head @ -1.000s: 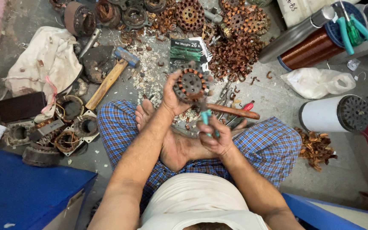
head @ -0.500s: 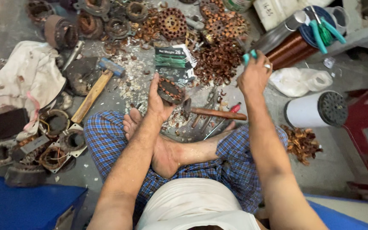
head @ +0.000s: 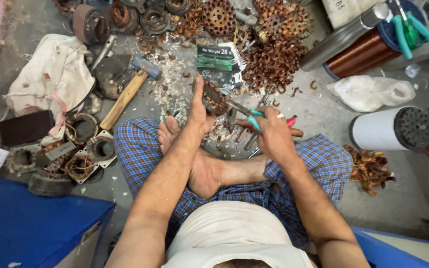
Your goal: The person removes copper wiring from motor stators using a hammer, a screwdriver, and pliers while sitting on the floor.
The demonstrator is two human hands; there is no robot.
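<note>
Person seated cross-legged on the grey concrete floor (head: 323,119), head camera looking straight down. Left hand (head: 198,110) is clenched around a round rusty toothed motor core with copper windings (head: 213,96), held on edge just above the floor in front of the bare feet; thumb and fingers wrap its near and left side, the toothed face turned toward the right. Right hand (head: 270,133) is closed on a pair of teal-handled pliers (head: 250,116); the handles sit in the palm, and the metal nose runs up and to the left. Key relation: the pliers' long axis points from the right hand toward the core, the nose tip reaching the core's right face; whether the tip actually bites a winding cannot be told. The two hands are near each other, the core lying left of and slightly farther out than the right hand. So the left hand is on the core and the right only reaches it through the tool. Underneath the hands, loose tools and pale chips lie on the floor. Farther out: a wooden-handled hammer with blue head (head: 126,92) to the left, its handle slanting toward the left knee; a heap of rusty copper-wound cores (head: 274,59) at the far side; a white cylinder with perforated dark end (head: 391,129) on the right.
</note>
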